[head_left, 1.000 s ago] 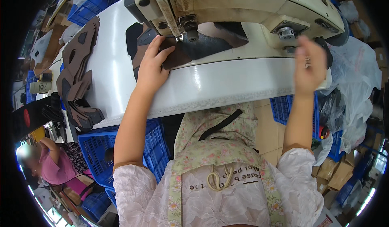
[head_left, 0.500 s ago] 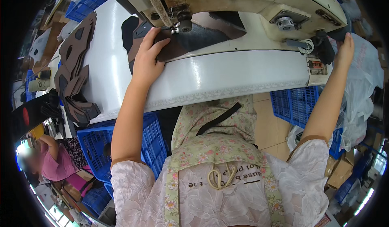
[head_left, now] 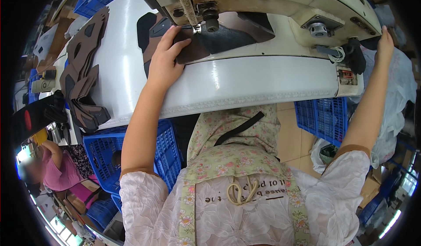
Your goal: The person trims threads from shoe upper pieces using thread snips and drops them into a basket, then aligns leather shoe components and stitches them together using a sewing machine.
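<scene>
A sewing machine (head_left: 263,0) stands over a white table, its presser foot (head_left: 197,28) down near a brown and black shoe-upper piece (head_left: 228,39). My left hand (head_left: 168,61) lies on this piece just left of the foot, fingers stretched and thumb apart, touching it from above. Part of the piece passes behind the needle area and under the arm. At the machine's right end, my right hand (head_left: 384,48) grips the dark handwheel (head_left: 372,42); its fingertips are partly hidden behind the wheel.
A pile of similar brown cut pieces (head_left: 83,75) lies on the table's left side. Below are a blue crate (head_left: 103,158) at left and another blue crate (head_left: 322,116) at right. Plastic bags (head_left: 394,88) hang at far right. A person in pink (head_left: 63,169) sits at left.
The whole view has shifted slightly, so the machine and table appear a little further right and up. My left hand stays on the piece by the foot, my right hand at the handwheel.
</scene>
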`<state>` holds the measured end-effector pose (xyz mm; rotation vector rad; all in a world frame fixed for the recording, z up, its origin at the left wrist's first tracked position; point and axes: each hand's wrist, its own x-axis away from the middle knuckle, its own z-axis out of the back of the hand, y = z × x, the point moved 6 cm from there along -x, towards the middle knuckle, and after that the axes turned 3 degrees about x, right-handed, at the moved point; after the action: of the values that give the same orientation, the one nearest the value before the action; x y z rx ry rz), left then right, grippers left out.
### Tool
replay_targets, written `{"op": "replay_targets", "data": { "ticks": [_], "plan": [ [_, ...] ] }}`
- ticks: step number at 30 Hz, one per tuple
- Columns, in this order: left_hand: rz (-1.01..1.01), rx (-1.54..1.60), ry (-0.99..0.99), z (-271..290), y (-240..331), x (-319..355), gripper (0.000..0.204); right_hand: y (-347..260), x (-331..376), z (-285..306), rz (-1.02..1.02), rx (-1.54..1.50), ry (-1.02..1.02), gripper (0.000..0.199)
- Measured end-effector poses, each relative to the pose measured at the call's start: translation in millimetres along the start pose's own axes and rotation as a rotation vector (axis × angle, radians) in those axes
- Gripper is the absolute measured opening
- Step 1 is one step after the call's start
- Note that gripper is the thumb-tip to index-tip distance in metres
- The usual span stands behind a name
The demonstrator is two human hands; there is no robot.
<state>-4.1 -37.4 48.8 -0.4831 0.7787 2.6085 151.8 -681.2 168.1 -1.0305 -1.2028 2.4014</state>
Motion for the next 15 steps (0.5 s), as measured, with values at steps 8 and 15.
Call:
{"op": "replay_targets", "data": {
  "ticks": [8, 15],
  "plan": [
    [-0.023, -0.005, 0.017, -1.8, -0.3, -2.5, 0.046, -4.5, -60.9, -10.8, -0.009, 0.223, -0.24, 0.057],
    [-0.015, -0.014, 0.011, 0.9, 0.8, -0.2, 0.046, -73.1, 2.6, 11.9, 0.624, 0.277, 0.377, 0.04]
  ]
}}
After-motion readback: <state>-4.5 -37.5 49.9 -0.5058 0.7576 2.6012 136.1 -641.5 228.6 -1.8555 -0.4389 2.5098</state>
